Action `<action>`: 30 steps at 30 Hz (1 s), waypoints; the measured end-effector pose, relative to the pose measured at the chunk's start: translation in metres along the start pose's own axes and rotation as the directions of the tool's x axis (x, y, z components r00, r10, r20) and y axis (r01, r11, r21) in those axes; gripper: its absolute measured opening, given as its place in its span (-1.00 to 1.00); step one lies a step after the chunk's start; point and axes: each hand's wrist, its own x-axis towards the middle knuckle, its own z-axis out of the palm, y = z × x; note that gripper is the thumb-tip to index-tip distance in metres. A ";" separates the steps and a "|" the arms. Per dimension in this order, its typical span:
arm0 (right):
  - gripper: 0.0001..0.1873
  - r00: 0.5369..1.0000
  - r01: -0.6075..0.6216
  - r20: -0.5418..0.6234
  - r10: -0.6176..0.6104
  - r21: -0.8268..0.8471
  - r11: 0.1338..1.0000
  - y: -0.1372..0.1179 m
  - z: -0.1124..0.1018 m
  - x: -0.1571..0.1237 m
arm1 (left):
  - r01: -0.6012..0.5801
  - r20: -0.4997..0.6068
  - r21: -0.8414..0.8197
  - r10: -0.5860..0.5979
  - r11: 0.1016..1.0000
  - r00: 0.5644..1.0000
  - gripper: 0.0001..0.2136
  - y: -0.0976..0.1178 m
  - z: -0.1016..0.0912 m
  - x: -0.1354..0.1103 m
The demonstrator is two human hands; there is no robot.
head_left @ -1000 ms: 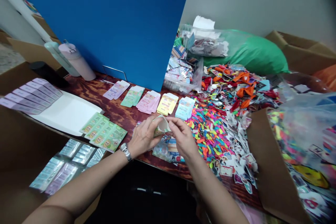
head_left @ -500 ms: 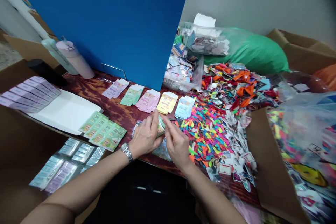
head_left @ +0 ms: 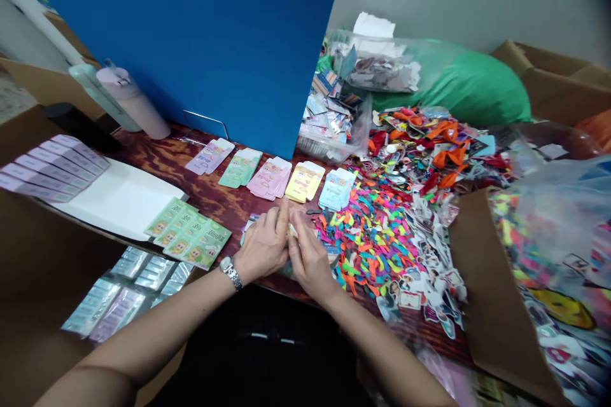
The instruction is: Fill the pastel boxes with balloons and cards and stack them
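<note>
My left hand (head_left: 265,243) and my right hand (head_left: 310,257) meet over the near part of the table, fingers closed around a small printed packet (head_left: 291,229). Most of that packet is covered by my fingers; only a pale, yellowish bit shows. Just beyond my hands, small flat card packets lie in a row of stacks: purple (head_left: 210,157), green (head_left: 240,167), pink (head_left: 270,178), yellow (head_left: 305,182) and blue (head_left: 337,189). Overlapping green printed packets (head_left: 191,235) are fanned out left of my left hand.
Colourful small rubber-like pieces (head_left: 377,235) and cut-out stickers (head_left: 436,280) are heaped at right, beside a cardboard flap (head_left: 496,292). A blue panel (head_left: 191,32) stands behind the table. Two bottles (head_left: 136,102) and purple boxes (head_left: 52,168) occupy the left.
My right hand has shifted slightly left and up, closer against my left hand. The packet's green side, visible earlier between the hands, is now mostly covered.
</note>
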 end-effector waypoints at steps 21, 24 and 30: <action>-0.47 0.804 -0.146 0.511 0.305 -0.328 0.933 0.065 -0.075 -0.019 | -0.080 -0.202 -0.732 -0.104 0.677 0.974 -0.25 -0.032 0.001 -0.003; -0.30 0.728 -0.023 0.578 0.369 -0.516 0.856 0.068 -0.075 -0.030 | -0.019 -0.091 -0.753 -0.075 0.658 0.993 -0.29 -0.030 0.007 -0.010; -0.37 0.717 0.002 0.555 0.422 -0.608 0.794 0.062 -0.064 -0.019 | 0.008 -0.040 -0.715 -0.053 0.699 0.998 -0.28 -0.023 0.013 -0.012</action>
